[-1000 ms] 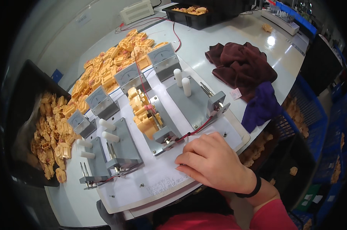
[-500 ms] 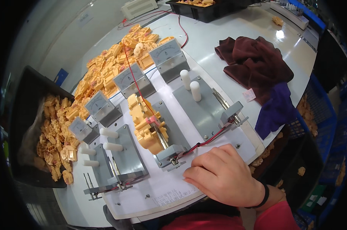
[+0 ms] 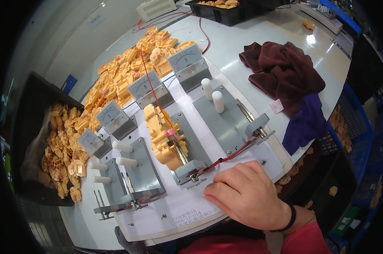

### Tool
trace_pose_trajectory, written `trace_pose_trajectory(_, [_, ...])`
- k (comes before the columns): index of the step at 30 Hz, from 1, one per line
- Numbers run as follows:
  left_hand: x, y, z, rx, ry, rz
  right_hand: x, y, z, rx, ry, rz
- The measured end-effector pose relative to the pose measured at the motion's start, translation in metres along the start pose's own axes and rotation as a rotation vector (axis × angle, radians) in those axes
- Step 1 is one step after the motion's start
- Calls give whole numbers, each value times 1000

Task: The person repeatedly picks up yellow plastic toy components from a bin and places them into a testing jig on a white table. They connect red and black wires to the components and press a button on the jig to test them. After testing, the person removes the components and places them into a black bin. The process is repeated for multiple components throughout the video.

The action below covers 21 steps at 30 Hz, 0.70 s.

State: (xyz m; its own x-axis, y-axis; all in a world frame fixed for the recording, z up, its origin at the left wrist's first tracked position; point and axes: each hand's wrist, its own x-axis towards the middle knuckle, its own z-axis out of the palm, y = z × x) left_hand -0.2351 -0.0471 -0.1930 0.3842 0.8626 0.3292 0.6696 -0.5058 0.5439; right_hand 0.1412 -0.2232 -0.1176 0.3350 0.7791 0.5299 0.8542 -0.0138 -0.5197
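My right hand (image 3: 246, 197) rests on the front of a white test board (image 3: 187, 213), fingers curled, knuckles just below the clamp (image 3: 191, 169) of the middle grey fixture. A stack of yellow plastic parts (image 3: 161, 135) sits on that fixture, with a red wire running over it. The grey fixture (image 3: 221, 122) to its right carries two white pegs (image 3: 212, 95) and no part. Another grey fixture (image 3: 142, 169) lies to the left. I cannot see anything in the hand. My left hand is out of view.
Several analogue meters (image 3: 147, 86) line the board's far side. Loose yellow parts (image 3: 123, 74) are heaped behind them, and more fill a black bin (image 3: 35, 97) at left. Maroon cloth (image 3: 284, 72) and purple cloth (image 3: 303, 125) lie at right, near a blue crate (image 3: 352, 139).
My right hand has slid slightly right and toward me along the board's front edge. The view has shifted a little; the fixtures and parts stay put.
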Motion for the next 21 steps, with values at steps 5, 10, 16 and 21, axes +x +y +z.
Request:
trace_pose_trajectory(5, [1,8,3,-30,2,6,2,-2,-1,5,12,2])
trace_pose_trajectory(10, [-2,8,-1,-41,-29,-29,3,-4,-3,-1,20,14])
trace_pose_trajectory(16, [-3,23,3,-22,59,-39,2,-5,1,21,13,19])
trace_pose_trajectory(21, [6,31,3,4,42,19,6,-5,-4,45,-17,13])
